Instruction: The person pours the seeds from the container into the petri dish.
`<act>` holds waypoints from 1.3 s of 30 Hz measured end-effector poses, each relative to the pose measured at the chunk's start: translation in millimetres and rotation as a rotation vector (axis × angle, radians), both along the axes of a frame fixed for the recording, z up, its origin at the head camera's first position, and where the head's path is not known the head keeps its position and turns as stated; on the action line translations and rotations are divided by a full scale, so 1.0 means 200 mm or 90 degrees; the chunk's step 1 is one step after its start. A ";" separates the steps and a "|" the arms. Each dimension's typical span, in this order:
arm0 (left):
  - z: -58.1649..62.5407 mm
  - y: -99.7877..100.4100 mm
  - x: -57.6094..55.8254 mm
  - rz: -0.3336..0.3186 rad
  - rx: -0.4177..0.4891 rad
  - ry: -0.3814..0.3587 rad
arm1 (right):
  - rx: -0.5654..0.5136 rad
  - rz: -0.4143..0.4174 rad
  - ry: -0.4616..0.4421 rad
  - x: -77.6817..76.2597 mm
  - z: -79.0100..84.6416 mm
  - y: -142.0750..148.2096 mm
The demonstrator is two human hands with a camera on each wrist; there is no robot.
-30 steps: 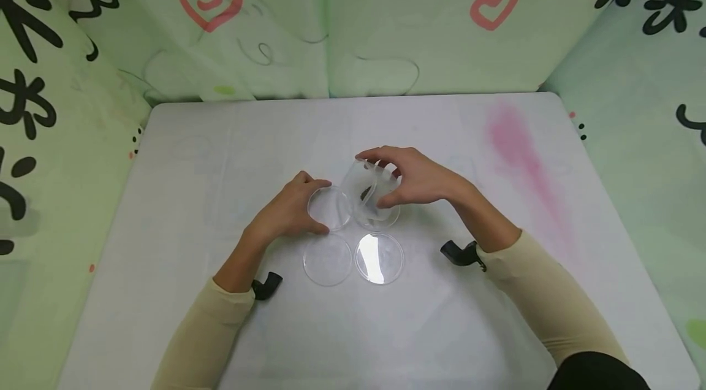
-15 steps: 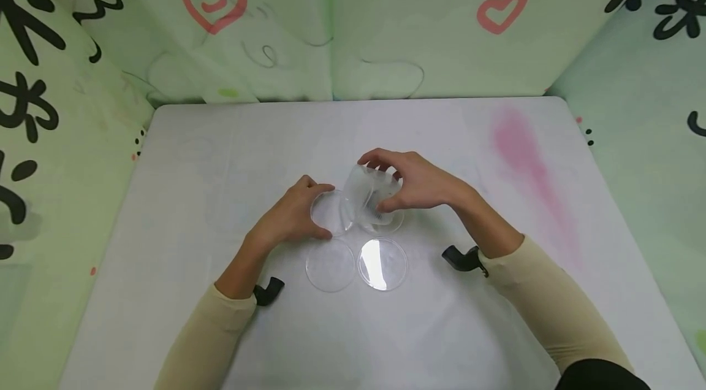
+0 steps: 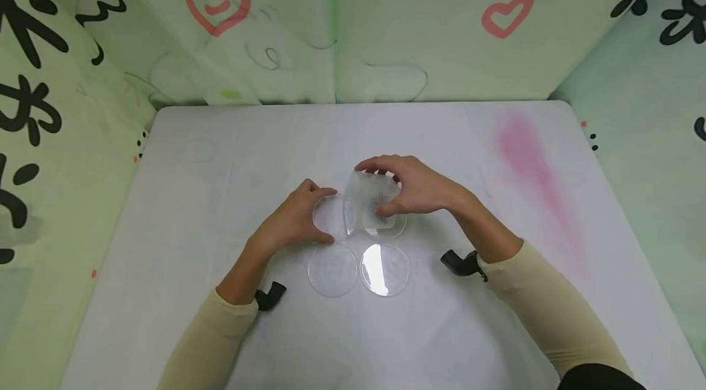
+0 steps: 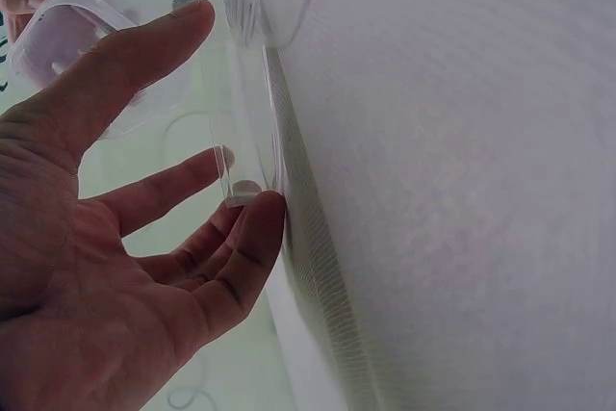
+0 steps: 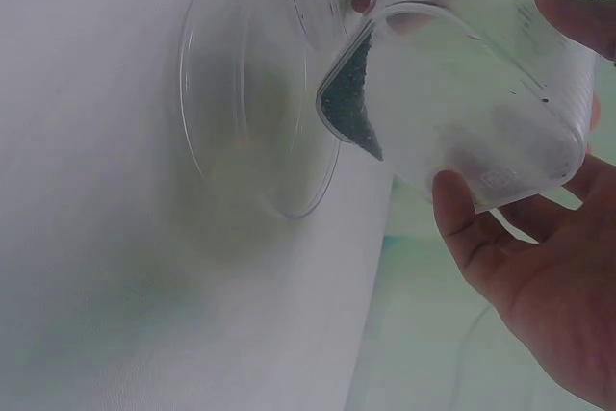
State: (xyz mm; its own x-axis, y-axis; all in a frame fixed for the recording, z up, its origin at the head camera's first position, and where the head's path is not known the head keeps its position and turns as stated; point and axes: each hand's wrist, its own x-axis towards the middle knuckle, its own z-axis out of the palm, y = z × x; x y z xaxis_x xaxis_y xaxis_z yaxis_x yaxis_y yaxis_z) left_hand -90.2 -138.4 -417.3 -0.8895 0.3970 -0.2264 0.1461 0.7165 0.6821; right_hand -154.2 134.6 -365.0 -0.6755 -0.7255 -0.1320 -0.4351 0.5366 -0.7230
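My left hand (image 3: pixel 292 215) holds a clear round petri dish (image 3: pixel 329 216) by its edge, thumb on the near side and fingers on the far side. My right hand (image 3: pixel 421 184) grips a clear plastic tub (image 3: pixel 365 197), tilted with its mouth down toward the left. In the right wrist view, dark fine grains (image 5: pixel 351 103) are gathered in the tub's lower corner. Below the tub's mouth lies another petri dish (image 5: pixel 197 93), partly covered by the tub in the head view. The left wrist view shows the fingertips (image 4: pixel 260 214) at the held dish's rim.
Two more clear round dishes, a left one (image 3: pixel 332 270) and a right one (image 3: pixel 385 270) with a bright reflection, lie side by side nearer the person. All stand on a white-covered table (image 3: pixel 248 138) with a pink stain. Green printed curtains (image 3: pixel 408 22) enclose its back and sides.
The tub in my right hand has turned, its mouth now tipped further down and leftward. My left hand keeps its hold on the dish. The head view has shifted slightly.
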 end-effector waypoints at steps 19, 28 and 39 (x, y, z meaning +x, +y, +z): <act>0.00 0.02 0.01 0.009 -0.007 0.001 | -0.012 0.004 0.006 0.00 0.00 -0.02; 0.00 0.02 0.01 0.005 -0.011 0.012 | -0.003 0.007 0.011 0.01 0.01 -0.04; -0.01 0.02 0.01 0.001 -0.007 0.020 | 0.026 0.017 0.028 0.00 0.01 -0.07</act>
